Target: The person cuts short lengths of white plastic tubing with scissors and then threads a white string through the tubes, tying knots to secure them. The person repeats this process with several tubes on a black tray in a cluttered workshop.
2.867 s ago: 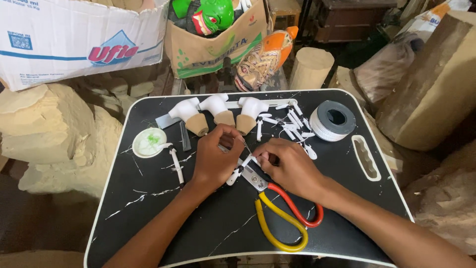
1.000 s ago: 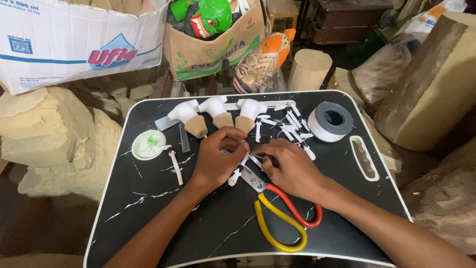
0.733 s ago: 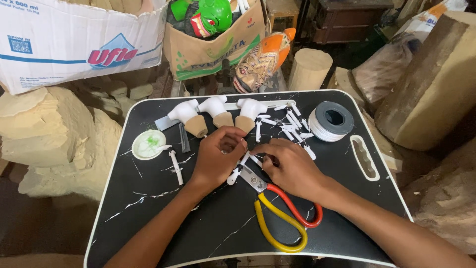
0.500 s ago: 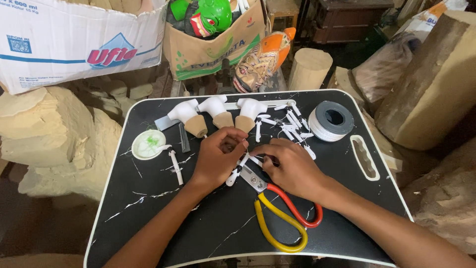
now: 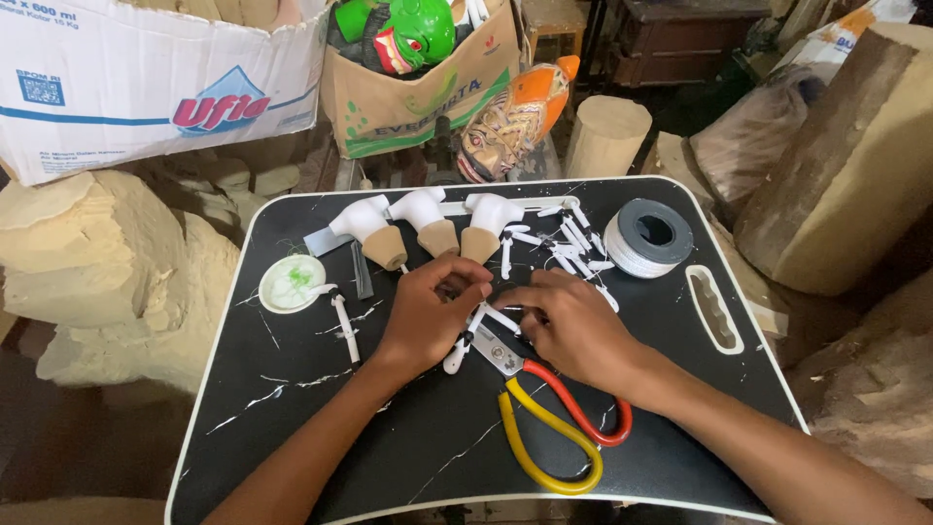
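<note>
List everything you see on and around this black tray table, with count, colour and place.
tray table: one, black with white marbling, centre
white-and-tan carved pieces: three, in a row at the table's back
small white sticks: a scattered pile, count unclear, back right of centre
wire spool: one, grey and white, back right
round lid: one, white with green inside, left
pliers: one, red and yellow handles, front centre
cardboard boxes: two, white and brown, behind the table
green toy: one, in the brown box
shoe: one, orange patterned, behind the table
wood blocks: several, tan, left and right
left hand: fingers pinching a small white piece
right hand: touching the same piece, above the pliers
</note>
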